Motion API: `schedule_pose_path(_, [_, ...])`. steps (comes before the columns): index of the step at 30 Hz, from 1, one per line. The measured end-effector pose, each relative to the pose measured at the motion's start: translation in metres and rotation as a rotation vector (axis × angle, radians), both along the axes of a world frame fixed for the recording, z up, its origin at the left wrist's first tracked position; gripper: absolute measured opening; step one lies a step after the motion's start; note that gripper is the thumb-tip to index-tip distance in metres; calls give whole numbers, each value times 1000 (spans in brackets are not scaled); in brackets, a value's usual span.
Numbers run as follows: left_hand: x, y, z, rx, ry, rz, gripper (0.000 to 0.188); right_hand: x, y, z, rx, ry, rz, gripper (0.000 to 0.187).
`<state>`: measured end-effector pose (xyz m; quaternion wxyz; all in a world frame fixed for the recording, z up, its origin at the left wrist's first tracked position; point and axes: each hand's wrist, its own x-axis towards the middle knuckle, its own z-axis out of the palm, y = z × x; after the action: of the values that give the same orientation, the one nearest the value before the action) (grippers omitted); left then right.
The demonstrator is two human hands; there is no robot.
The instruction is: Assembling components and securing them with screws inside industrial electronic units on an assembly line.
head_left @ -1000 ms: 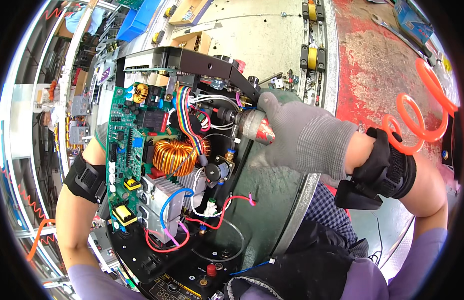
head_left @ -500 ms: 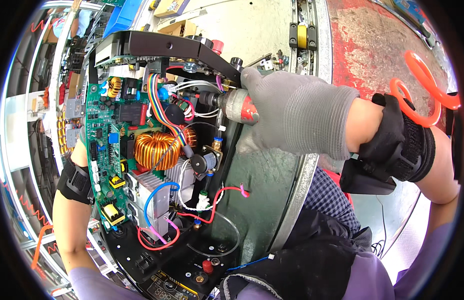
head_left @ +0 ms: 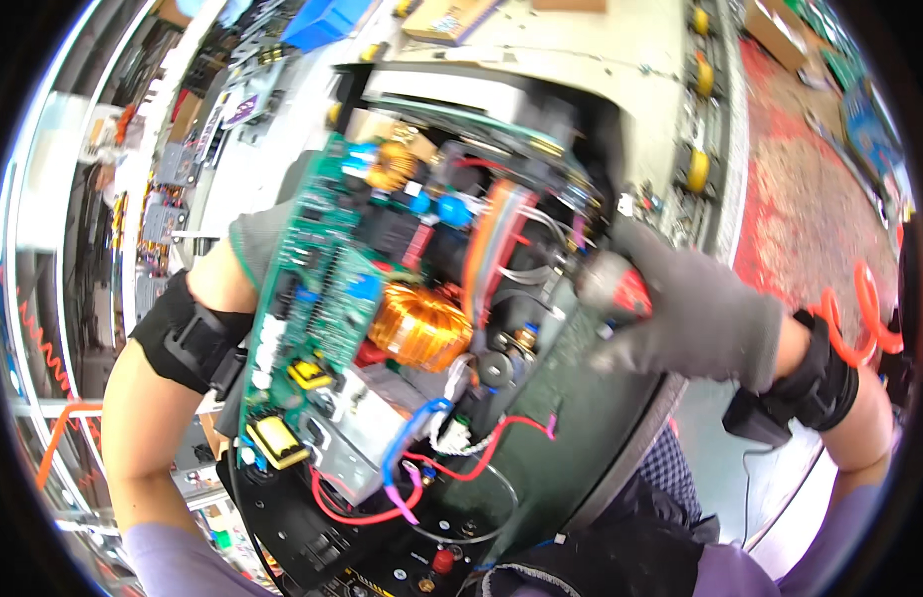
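Note:
My right hand [head_left: 705, 323], in a grey knitted glove, is wrapped round a red-and-grey power screwdriver [head_left: 615, 285]. Its nose points left at the edge of an opened electronic unit, whose black end panel [head_left: 571, 104] is blurred. Whether the tip touches a screw I cannot tell. My left hand [head_left: 257, 239], gloved too, reaches behind the unit's upright green circuit board [head_left: 312, 264]; its fingers are hidden. Between the hands lie a copper-wound coil [head_left: 421, 326], a rainbow ribbon cable [head_left: 489, 239], a grey metal heat sink [head_left: 367, 433] and loose red wires [head_left: 481, 468].
The unit rests on a green work surface [head_left: 581, 438] with a metal edge. A roller rail [head_left: 698, 129] runs along the far right. At the back are a blue bin [head_left: 324, 22] and a cardboard box [head_left: 449, 18]. A coiled orange hose [head_left: 859, 318] hangs beside my right arm.
The unit sits farther right and appears tilted, with my view shifted too. The screwdriver in my right hand has moved right and down, out from among the wires. More of my left glove shows.

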<state>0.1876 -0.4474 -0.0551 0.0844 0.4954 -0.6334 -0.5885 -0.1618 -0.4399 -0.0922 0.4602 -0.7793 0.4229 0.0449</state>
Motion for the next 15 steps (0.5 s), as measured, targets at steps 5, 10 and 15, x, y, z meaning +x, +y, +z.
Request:
schedule_pose_path(5, [3,0,-18,-191,112,-89,37,4,6,-4,33,-161,-85,94])
schedule_pose_path(10, [-12,-9,-8,-295,-28,-190,32,6,10,-9,61,-195,-150,84])
schedule_pose_path(15, [-22,-14,-5,-108,-111,-102,28,7,9,2,91,-46,-131,87])
